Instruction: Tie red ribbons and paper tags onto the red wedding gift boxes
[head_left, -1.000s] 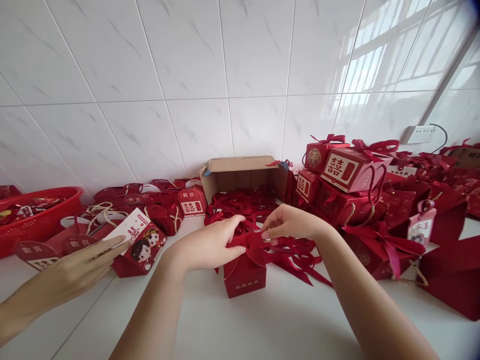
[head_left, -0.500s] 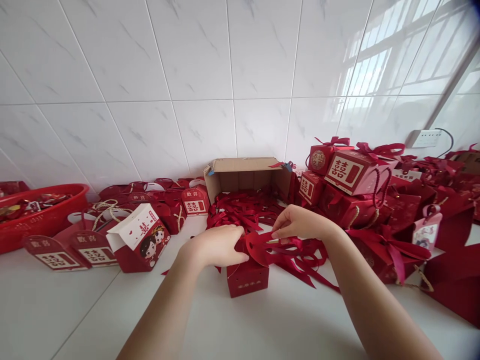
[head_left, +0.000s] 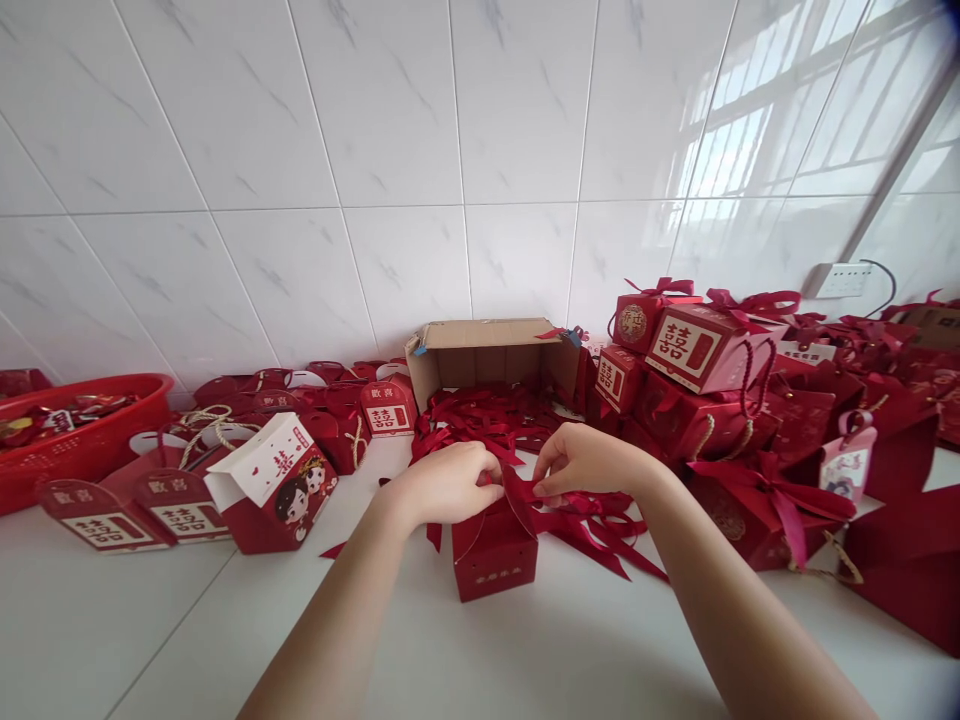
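Note:
A small red gift box (head_left: 495,565) with pale lettering on its front stands on the white table before me. Its top flaps rise between my two hands. My left hand (head_left: 450,482) is bent over the left of the box, thumb and fingers closed at a flap's edge. From the other side, my right hand (head_left: 589,465) pinches the right flap near its edge; the fingertips partly hide the contact. Dark red ribbons (head_left: 592,535) lie loose beneath and beside my right hand.
Behind is an open cardboard carton (head_left: 487,335) with a heap of red ribbons. Gift boxes (head_left: 679,345) are stacked at right. More boxes (head_left: 274,485) stand at left by a red basket (head_left: 150,420) of wrapped sweets. A tiled wall (head_left: 390,120) closes off the back.
The right flap, tilted outward before, now stands more upright. My right hand has come slightly down and left with it. My left fingers have shifted up along the box top.

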